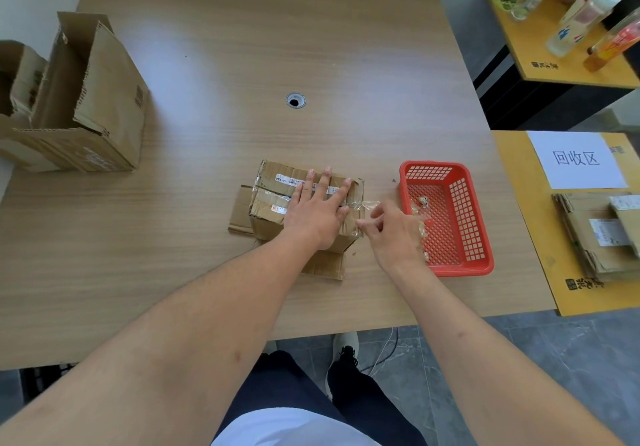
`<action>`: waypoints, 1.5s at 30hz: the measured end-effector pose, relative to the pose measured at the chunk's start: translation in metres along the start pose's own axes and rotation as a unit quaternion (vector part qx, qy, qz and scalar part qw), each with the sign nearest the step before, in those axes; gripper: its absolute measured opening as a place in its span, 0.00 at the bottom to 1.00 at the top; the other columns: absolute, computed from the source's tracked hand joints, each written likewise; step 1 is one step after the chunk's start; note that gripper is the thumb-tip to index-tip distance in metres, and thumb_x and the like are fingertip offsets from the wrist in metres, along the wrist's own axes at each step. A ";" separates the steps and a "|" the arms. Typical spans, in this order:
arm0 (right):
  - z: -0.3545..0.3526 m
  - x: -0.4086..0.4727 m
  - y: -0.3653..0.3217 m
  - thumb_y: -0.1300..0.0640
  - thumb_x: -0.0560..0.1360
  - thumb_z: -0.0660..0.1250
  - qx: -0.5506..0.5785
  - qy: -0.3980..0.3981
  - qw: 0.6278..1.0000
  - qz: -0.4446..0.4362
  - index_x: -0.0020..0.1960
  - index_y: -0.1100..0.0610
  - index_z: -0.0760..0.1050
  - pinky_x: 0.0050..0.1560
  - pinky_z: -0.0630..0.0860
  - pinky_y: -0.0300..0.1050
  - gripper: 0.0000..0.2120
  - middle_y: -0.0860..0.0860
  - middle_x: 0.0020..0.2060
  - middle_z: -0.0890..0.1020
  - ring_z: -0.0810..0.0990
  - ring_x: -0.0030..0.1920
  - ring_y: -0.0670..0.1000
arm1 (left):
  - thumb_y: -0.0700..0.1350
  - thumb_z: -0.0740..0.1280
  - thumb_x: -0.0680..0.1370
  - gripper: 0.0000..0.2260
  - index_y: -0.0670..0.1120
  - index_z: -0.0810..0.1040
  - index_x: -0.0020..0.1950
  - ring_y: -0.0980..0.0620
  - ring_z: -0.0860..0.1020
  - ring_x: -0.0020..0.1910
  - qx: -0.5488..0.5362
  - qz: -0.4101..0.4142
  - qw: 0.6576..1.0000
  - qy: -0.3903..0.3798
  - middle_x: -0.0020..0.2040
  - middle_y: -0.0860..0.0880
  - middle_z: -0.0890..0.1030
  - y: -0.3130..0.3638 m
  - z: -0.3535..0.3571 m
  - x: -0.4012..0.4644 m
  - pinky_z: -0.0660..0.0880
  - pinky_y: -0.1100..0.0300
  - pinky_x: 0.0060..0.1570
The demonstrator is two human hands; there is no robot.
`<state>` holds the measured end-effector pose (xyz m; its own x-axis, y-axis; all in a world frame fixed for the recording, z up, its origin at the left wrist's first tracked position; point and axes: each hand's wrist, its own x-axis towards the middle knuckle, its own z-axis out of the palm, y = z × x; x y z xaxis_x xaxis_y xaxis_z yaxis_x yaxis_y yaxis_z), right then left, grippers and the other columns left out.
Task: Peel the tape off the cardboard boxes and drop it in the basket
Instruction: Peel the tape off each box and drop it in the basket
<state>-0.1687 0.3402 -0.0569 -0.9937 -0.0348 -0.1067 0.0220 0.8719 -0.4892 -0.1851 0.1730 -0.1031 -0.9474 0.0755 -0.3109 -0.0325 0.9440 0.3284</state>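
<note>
While flat left fingers (327, 182) press corrugated box (273, 203), right fingers (367, 223) pinch clear tape (363, 205).

Small brown cardboard box (273, 200) mid-table, clear tape (360, 206) partly peeled; red basket (464, 224) just right.

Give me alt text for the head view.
A person's left hand presses flat on a small cardboard box while the right hand pinches a clear tape strip, pulling it toward a red basket beside the box, already holding tape scraps.
</note>
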 end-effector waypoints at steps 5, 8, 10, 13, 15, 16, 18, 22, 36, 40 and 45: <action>-0.004 0.001 0.002 0.40 0.76 0.71 -0.030 -0.044 0.998 -0.025 0.43 0.53 0.83 0.41 0.77 0.48 0.16 0.48 0.36 0.83 0.81 0.39 0.51 | 0.61 0.43 0.86 0.25 0.65 0.36 0.80 0.45 0.33 0.80 0.000 0.004 1.000 0.004 0.82 0.52 0.33 -0.002 0.002 0.001 0.37 0.47 0.78; -0.003 -0.008 0.001 0.41 0.70 0.78 0.001 -0.035 0.999 -0.035 0.46 0.55 0.83 0.44 0.79 0.45 0.17 0.48 0.39 0.84 0.81 0.40 0.48 | 0.61 0.43 0.85 0.25 0.65 0.35 0.80 0.44 0.32 0.80 0.002 0.005 1.000 0.003 0.82 0.52 0.33 -0.003 0.002 0.002 0.36 0.47 0.78; -0.002 -0.012 0.003 0.44 0.71 0.78 -0.004 -0.019 0.998 -0.054 0.45 0.57 0.84 0.43 0.79 0.48 0.16 0.49 0.37 0.84 0.81 0.38 0.50 | 0.61 0.42 0.85 0.25 0.65 0.35 0.80 0.44 0.32 0.80 0.001 0.007 1.000 0.003 0.82 0.52 0.33 -0.002 0.003 0.002 0.36 0.47 0.78; -0.003 -0.020 0.005 0.48 0.77 0.73 -0.020 0.017 0.995 -0.099 0.44 0.57 0.85 0.40 0.78 0.54 0.13 0.51 0.36 0.85 0.81 0.37 0.52 | 0.61 0.42 0.85 0.25 0.65 0.35 0.80 0.44 0.33 0.80 0.008 0.007 1.000 0.006 0.82 0.52 0.33 -0.003 0.003 0.002 0.37 0.47 0.78; -0.005 -0.024 0.007 0.50 0.79 0.72 -0.031 0.034 0.991 -0.126 0.44 0.58 0.85 0.39 0.78 0.55 0.12 0.52 0.35 0.84 0.81 0.36 0.53 | 0.61 0.42 0.85 0.24 0.65 0.35 0.80 0.44 0.33 0.81 0.006 0.008 1.000 0.008 0.82 0.52 0.33 -0.003 0.003 0.003 0.37 0.47 0.78; -0.006 -0.025 0.007 0.52 0.79 0.72 -0.030 0.036 0.990 -0.135 0.44 0.59 0.84 0.40 0.78 0.55 0.11 0.52 0.35 0.84 0.80 0.35 0.53 | 0.61 0.42 0.85 0.24 0.65 0.35 0.80 0.44 0.33 0.81 0.005 0.009 1.000 0.009 0.82 0.52 0.33 -0.003 0.004 0.003 0.37 0.47 0.78; -0.007 -0.025 0.007 0.54 0.77 0.75 -0.012 0.027 0.990 -0.139 0.46 0.59 0.84 0.41 0.78 0.52 0.08 0.51 0.36 0.83 0.79 0.36 0.51 | 0.61 0.42 0.85 0.25 0.65 0.35 0.80 0.44 0.33 0.81 0.006 0.010 1.000 0.011 0.82 0.51 0.34 -0.002 0.004 0.002 0.38 0.46 0.79; -0.004 -0.023 0.000 0.58 0.71 0.79 -0.009 -0.005 0.990 -0.140 0.54 0.59 0.85 0.46 0.80 0.51 0.12 0.52 0.43 0.83 0.80 0.41 0.52 | 0.61 0.42 0.85 0.25 0.65 0.35 0.80 0.44 0.33 0.80 0.006 0.007 1.000 0.006 0.82 0.52 0.33 -0.002 0.004 0.002 0.38 0.46 0.79; -0.011 -0.032 0.009 0.54 0.82 0.65 -0.057 0.029 0.984 -0.164 0.51 0.57 0.82 0.35 0.78 0.49 0.09 0.48 0.45 0.78 0.78 0.39 0.52 | 0.61 0.42 0.85 0.25 0.65 0.35 0.80 0.44 0.32 0.80 0.010 0.009 1.000 0.003 0.82 0.51 0.33 -0.003 0.006 0.004 0.36 0.46 0.78; -0.013 -0.028 0.007 0.57 0.84 0.63 -0.041 0.024 0.987 -0.151 0.51 0.58 0.80 0.39 0.78 0.54 0.08 0.51 0.43 0.81 0.80 0.40 0.54 | 0.61 0.42 0.85 0.25 0.65 0.34 0.80 0.44 0.32 0.80 0.008 0.009 1.000 -0.004 0.82 0.51 0.32 -0.003 0.004 0.003 0.36 0.46 0.78; -0.010 -0.021 0.006 0.65 0.83 0.63 -0.037 0.022 0.993 -0.106 0.60 0.58 0.78 0.41 0.76 0.48 0.08 0.55 0.45 0.84 0.83 0.45 0.56 | 0.61 0.41 0.85 0.25 0.65 0.33 0.79 0.44 0.31 0.80 0.013 0.005 1.000 -0.013 0.81 0.51 0.32 -0.002 0.002 0.000 0.35 0.47 0.77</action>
<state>-0.1490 0.3508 -0.0488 -0.9789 -0.2020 0.0304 -0.1952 0.8809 -0.4312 -0.1848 0.1718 -0.1052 -0.9394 0.0929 -0.3300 -0.0145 0.9509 0.3090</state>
